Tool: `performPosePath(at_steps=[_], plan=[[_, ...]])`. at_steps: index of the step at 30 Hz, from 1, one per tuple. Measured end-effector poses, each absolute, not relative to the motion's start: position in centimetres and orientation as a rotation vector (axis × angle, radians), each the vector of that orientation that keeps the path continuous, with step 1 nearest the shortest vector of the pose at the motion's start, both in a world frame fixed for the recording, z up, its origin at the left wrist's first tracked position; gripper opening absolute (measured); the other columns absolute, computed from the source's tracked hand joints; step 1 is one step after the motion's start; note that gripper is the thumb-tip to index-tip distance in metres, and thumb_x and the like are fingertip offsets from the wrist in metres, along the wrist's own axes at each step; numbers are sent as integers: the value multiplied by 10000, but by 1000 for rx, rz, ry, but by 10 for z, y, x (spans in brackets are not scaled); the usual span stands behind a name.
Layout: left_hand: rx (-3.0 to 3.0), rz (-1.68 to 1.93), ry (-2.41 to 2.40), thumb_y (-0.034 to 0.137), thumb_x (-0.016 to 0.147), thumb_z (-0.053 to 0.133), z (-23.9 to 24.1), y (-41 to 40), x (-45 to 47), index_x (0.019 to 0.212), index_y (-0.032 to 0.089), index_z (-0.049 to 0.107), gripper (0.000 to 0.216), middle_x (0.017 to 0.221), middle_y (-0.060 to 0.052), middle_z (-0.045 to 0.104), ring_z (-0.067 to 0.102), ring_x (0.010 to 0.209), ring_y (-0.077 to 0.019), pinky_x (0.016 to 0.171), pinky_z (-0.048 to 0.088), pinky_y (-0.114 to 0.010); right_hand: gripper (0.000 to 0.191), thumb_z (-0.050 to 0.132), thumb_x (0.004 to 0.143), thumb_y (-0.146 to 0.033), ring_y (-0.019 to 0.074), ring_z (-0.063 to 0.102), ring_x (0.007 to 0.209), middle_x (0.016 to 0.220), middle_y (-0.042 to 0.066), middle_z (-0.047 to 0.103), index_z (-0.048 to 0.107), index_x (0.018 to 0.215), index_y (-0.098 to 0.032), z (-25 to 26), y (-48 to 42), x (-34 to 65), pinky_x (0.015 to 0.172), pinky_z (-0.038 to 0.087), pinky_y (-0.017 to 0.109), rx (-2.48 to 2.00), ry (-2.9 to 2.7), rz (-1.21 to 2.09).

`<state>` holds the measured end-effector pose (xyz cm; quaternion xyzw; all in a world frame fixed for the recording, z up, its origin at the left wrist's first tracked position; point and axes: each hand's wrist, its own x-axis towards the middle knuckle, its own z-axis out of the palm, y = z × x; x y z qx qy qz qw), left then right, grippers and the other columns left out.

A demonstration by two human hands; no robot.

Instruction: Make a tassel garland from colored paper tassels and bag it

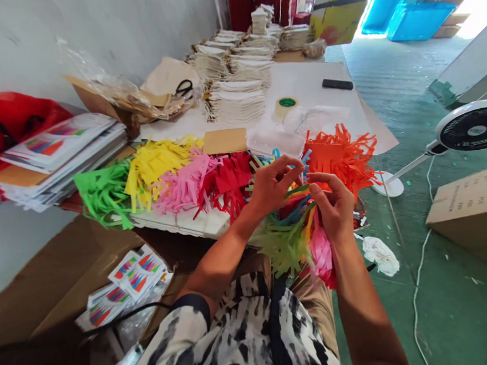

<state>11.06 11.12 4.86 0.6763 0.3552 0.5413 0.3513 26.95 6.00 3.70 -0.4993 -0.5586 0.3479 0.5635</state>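
My left hand (273,185) and my right hand (332,207) meet over a hanging bundle of fringed paper strips (297,234) in green, blue, pink and red, held above my lap. Both hands are closed, fingers pinching the top of the bundle. Along the table edge lie fringed paper piles: green (102,193), yellow (154,163), pink (185,184), red (231,183) and orange (344,156). The left hand is just in front of the red pile, and the right hand is below the orange pile.
The white table (303,86) holds stacks of white paper goods (238,102), a tape roll (286,106), a black phone (337,84), scissors (183,88) and a clear plastic lid (276,142). Printed cards (63,142) sit left. A fan (469,129) and a cardboard box (475,213) stand on the green floor.
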Motion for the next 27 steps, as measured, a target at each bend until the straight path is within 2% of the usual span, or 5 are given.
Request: performPosePath(at_steps=[7,11,14,19,27], plan=[[1995,1351,968,559,1000,630,57,101,114,1128,244,719,352,714,41,703,567,579,-92,607,430,-250,282,816,846,-502,115,570,557,795,2,725,768,895,-228,47,57,280,488,403,237,-1202,-1333,732],[2231,1239,781,659,678,898,71,100,107,1213,251,725,695,1100,-75,769,667,1003,-226,915,514,-370,224,828,839,-460,114,572,575,784,-14,707,753,880,-253,64,52,290,476,396,229,-1134,-1351,802],[2292,984,591,565,685,929,80,95,100,898,248,784,409,972,-54,755,652,1043,-253,958,503,-399,204,798,870,-449,91,521,527,824,-6,719,741,892,-254,87,46,295,438,353,231,-1120,-1498,798],[2069,816,594,496,808,845,95,77,86,846,266,804,237,693,22,623,556,663,-153,615,436,-307,203,752,904,-444,53,434,383,783,-23,692,697,908,-249,116,33,298,349,271,245,-1111,-1632,866],[2372,1189,668,385,808,880,113,58,73,977,322,841,185,1132,-60,706,616,1023,-210,936,473,-383,139,703,944,-385,57,382,451,766,-28,634,696,891,-256,137,4,285,420,260,264,-1121,-1711,552]])
